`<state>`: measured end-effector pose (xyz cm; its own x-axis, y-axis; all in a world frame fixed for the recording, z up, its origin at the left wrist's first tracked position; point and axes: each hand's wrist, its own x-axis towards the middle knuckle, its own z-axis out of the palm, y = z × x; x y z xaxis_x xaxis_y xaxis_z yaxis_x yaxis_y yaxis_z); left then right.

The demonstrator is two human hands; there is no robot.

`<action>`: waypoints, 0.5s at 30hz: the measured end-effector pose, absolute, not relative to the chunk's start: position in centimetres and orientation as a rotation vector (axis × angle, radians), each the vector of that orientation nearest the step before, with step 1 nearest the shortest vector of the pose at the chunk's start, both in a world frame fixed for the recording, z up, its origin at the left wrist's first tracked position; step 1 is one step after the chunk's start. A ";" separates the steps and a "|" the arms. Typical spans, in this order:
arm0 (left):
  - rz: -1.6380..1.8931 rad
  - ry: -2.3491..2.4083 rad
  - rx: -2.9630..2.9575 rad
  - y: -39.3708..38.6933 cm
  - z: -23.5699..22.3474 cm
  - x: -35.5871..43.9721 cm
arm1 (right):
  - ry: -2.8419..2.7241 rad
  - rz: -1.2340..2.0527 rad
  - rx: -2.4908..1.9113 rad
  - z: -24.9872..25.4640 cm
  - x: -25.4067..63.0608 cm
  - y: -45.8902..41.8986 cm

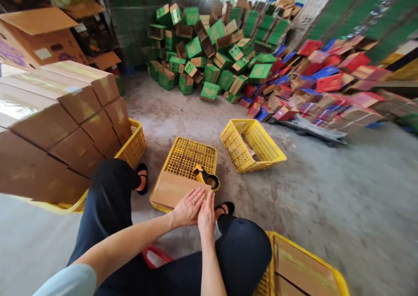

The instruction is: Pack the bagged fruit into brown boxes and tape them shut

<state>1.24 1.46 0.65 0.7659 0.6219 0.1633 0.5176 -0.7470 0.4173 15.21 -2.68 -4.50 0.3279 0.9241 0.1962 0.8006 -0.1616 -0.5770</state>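
A brown cardboard box (176, 188) lies on an upturned yellow plastic crate (187, 150) between my knees. My left hand (189, 206) rests on the box's near right part, its fingers stretched out and lying flat. Right beside it, my right hand (207, 213) presses at the box's right end with straight fingers. The two hands touch or nearly touch, and neither is wrapped round anything. Just beyond my fingertips, a yellow and black tape dispenser (205, 177) sits on the crate behind the box.
Stacked brown boxes (75, 143) fill a yellow crate at left. A yellow basket (253, 145) with scraps stands ahead right. Another crate (338, 278) at lower right holds flat cardboard. Heaps of green boxes (209, 91) and red and blue boxes (329, 82) lie beyond.
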 end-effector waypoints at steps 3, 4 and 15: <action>0.369 0.839 2.603 1.9 0.6 -0.2 | -1.436 0.346 -2.075 -3.8 14.8 -2.8; 0.346 0.839 2.597 2.0 0.5 -0.9 | -1.430 0.356 -2.086 -3.5 14.7 -2.8; 0.375 1.167 2.541 2.3 0.1 -11.0 | -1.518 0.307 -2.216 -1.5 13.9 -2.8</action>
